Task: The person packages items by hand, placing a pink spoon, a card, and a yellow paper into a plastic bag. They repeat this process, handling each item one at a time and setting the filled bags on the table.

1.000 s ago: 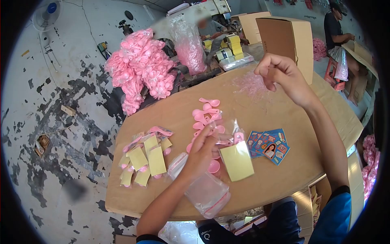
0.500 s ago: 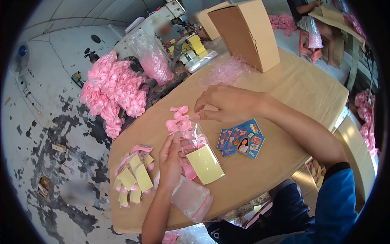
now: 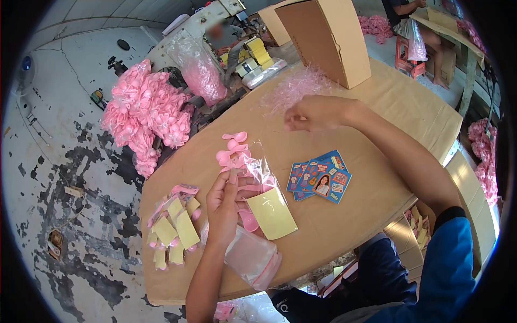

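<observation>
My left hand point(image 3: 222, 207) is closed on the upper left edge of a clear plastic bag point(image 3: 262, 171) with a yellow card point(image 3: 272, 214) in it. Pink spoons point(image 3: 248, 220) lie under and beside that bag. A short row of pink spoons point(image 3: 232, 156) continues beyond my left fingertips. My right hand point(image 3: 318, 114) hovers above the table, fingers curled together, just on the near side of a heap of pink shredded filler point(image 3: 299, 89). Whatever its fingertips hold, if anything, is too small to make out. Below my left wrist lies a stack of clear empty bags point(image 3: 253, 261).
Blue printed cards point(image 3: 321, 180) overlap at the table's middle. Packed bags with yellow cards point(image 3: 175, 229) are piled at left. A cardboard box point(image 3: 328, 43) stands at the back. Pink spoons in bags point(image 3: 145, 110) form a big heap beyond the left edge. Another person point(image 3: 425, 37) sits far right.
My right hand has moved away from the spoons and the bag, up and right toward the shredded filler. My left hand keeps hold of the bag, nearly in place.
</observation>
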A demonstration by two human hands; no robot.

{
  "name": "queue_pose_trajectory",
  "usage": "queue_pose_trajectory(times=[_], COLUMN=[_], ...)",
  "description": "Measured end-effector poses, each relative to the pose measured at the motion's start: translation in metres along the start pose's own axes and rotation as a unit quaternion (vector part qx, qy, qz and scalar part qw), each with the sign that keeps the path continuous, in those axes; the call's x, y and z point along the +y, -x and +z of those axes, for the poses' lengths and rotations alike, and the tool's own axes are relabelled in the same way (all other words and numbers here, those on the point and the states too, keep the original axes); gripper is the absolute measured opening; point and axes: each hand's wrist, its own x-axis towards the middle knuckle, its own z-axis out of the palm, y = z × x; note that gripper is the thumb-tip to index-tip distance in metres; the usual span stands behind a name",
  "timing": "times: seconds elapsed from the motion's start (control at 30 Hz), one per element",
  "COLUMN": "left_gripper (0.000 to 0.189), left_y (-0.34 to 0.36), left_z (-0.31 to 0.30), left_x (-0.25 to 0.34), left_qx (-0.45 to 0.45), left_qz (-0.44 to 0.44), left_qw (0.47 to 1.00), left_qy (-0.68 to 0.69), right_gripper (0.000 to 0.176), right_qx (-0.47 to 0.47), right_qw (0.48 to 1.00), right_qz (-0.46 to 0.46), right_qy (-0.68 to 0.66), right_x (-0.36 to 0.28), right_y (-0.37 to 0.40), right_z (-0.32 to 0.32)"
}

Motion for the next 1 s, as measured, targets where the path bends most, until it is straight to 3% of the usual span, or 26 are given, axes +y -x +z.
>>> queue_pose_trajectory(times=[0.07,0.17,0.27,0.37,0.47,0.53,0.63,0.73,1.0], left_gripper=[0.026,0.027,0.025,0.027,0.03,0.032,0.034,0.033,0.032], left_y=[0.0,0.001,-0.001,-0.003,-0.002,-0.001,-0.001,-0.004,-0.005], left_z=[-0.002,-0.002,-0.002,-0.009,-0.003,-0.003,-0.006,-0.011,-0.014], left_x=[0.0,-0.001,0.0,-0.004,0.004,0.005,-0.004,-0.012,-0.006], left_qx=[-0.005,0.002,0.037,0.053,0.05,0.019,0.005,0.008,0.05], left_qz=[0.009,0.02,0.029,0.04,0.044,0.051,-0.009,0.033,0.012], left_qw=[1.0,1.0,0.999,0.998,0.998,0.998,1.0,0.999,0.997], left_qy=[-0.008,-0.021,-0.006,0.004,0.01,0.031,-0.004,-0.021,0.056], right_gripper=[0.043,0.041,0.035,0.03,0.027,0.029,0.029,0.031,0.038], right_qx=[0.047,0.051,-0.062,-0.088,-0.054,-0.033,-0.008,0.018,0.056], right_qw=[0.992,0.977,0.944,0.945,0.946,0.95,0.95,0.943,0.919], right_qz=[-0.007,-0.104,-0.23,-0.204,-0.203,-0.178,-0.168,-0.163,-0.172], right_qy=[-0.114,-0.182,-0.228,-0.239,-0.247,-0.255,-0.262,-0.289,-0.35], right_x=[-0.035,-0.054,-0.053,-0.073,-0.074,-0.078,-0.079,-0.085,-0.087], right_y=[0.01,0.017,0.01,0.013,0.008,0.008,0.007,0.007,0.006], right_z=[-0.018,-0.017,0.014,0.023,0.028,0.027,0.032,0.036,0.041])
